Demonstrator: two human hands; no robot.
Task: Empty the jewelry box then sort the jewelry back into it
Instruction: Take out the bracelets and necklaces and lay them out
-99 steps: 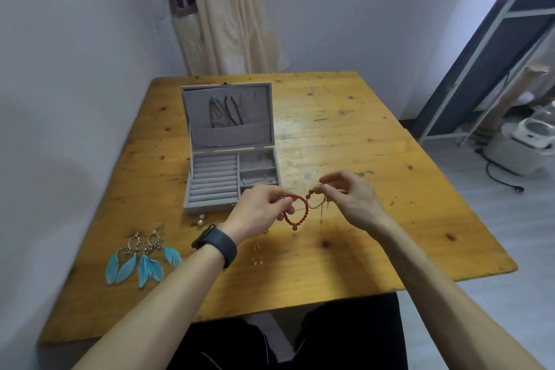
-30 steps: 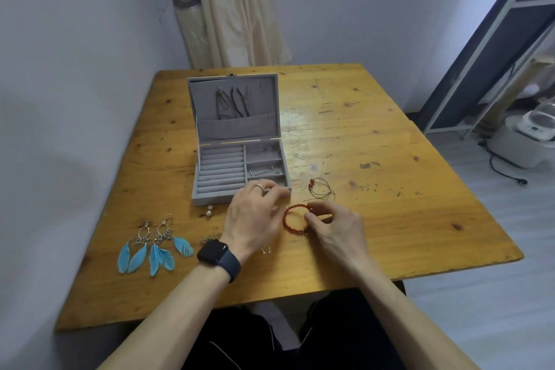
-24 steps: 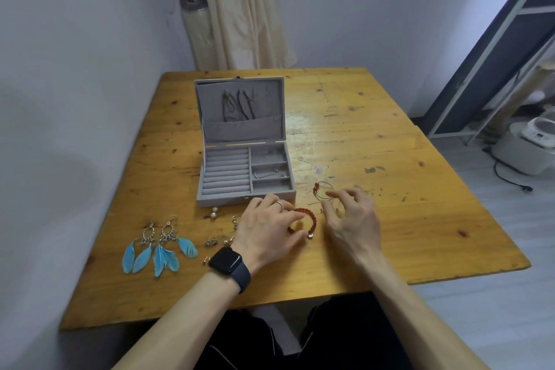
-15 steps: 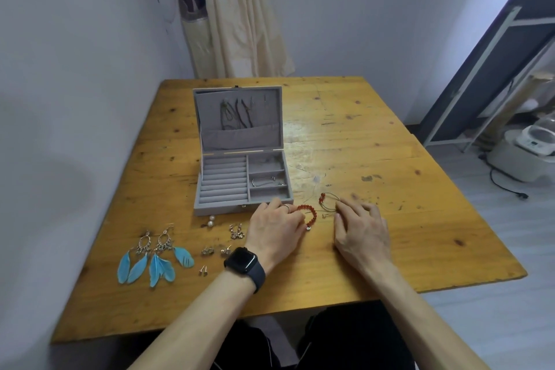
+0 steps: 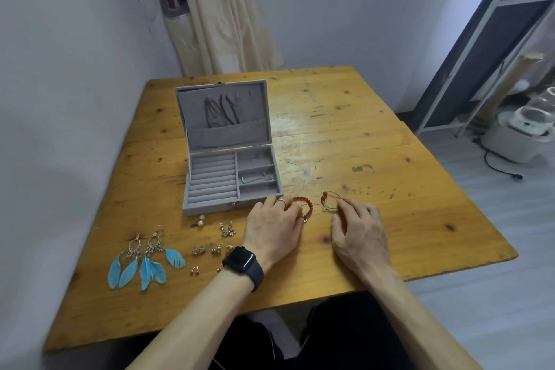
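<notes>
The grey jewelry box (image 5: 210, 186) stands open on the wooden table (image 5: 375, 159), lid upright with necklaces (image 5: 220, 111) hanging in it. A silver bracelet (image 5: 256, 178) lies in its middle right compartment. A red bead bracelet (image 5: 307, 207) lies on the table just right of the box, and the fingertips of my left hand (image 5: 271, 230) touch it. A thin cord bracelet with red beads (image 5: 328, 199) lies beside it, with the index fingertip of my right hand (image 5: 359, 230) on its cord. Both hands lie low on the table, fingers relaxed.
Blue feather earrings (image 5: 144, 261) lie at the front left. Several small earrings and studs (image 5: 210, 249) sit between them and my left wrist, with pearl studs (image 5: 201, 221) by the box front. A wall runs along the table's left edge.
The two bracelets, held together in the air before, now lie apart on the table. Both hands came down with them and rest beside them.
</notes>
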